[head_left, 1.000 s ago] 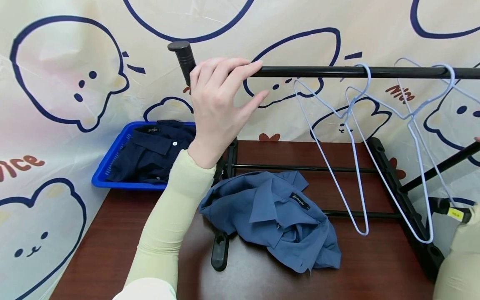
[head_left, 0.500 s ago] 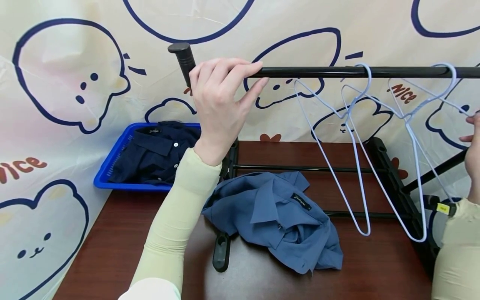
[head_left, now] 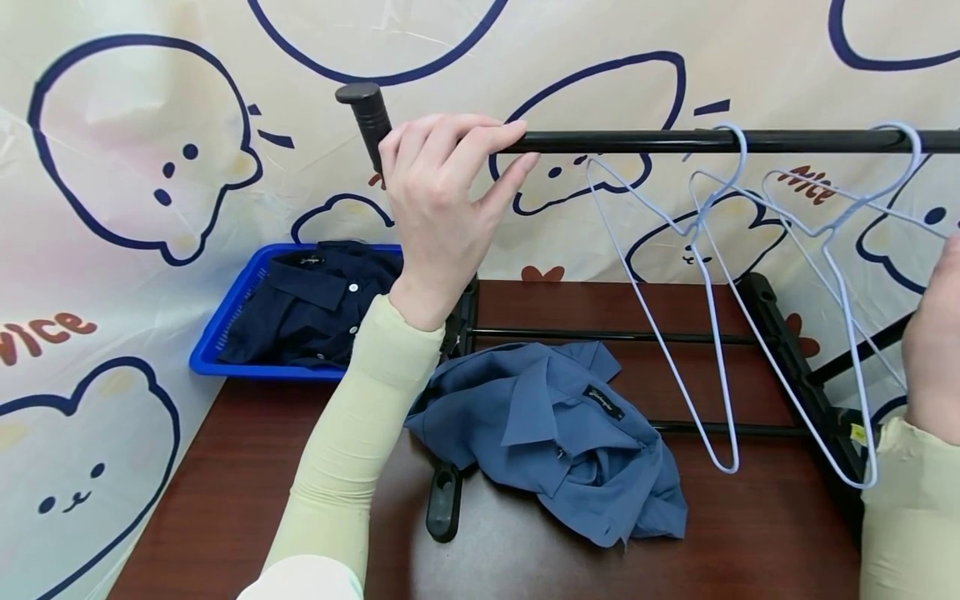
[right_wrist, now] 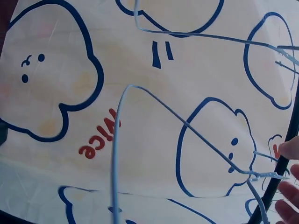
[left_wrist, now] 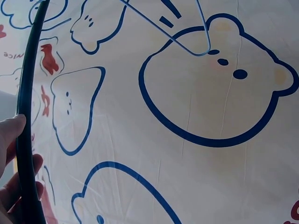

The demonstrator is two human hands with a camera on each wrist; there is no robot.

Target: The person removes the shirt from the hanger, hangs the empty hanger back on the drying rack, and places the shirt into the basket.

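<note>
My left hand (head_left: pixel 442 208) grips the black rail (head_left: pixel 630 142) of a clothes rack near its left end. In the left wrist view its thumb and fingers (left_wrist: pixel 35 163) lie on either side of the rail. Two light-blue wire hangers hang from the rail: a left hanger (head_left: pixel 701 229) and a right hanger (head_left: pixel 832 229). My right hand (head_left: pixel 933 342) is beside the right hanger, its fingers cut off by the head view's edge. In the right wrist view, its thumb and fingers (right_wrist: pixel 287 189) are spread near the rail and a hanger (right_wrist: pixel 114 154); contact is unclear.
A crumpled blue shirt (head_left: pixel 547 433) lies over the rack's base on the brown table (head_left: pixel 277 467). Behind my left forearm, a blue basket (head_left: pixel 213 333) holds a navy shirt (head_left: pixel 300 308). A patterned curtain (head_left: pixel 187 333) hangs behind.
My right hand has come into view from the right edge and up beside the right hanger. That hanger has swung and turned on the rail. My left hand has stayed on the rail.
</note>
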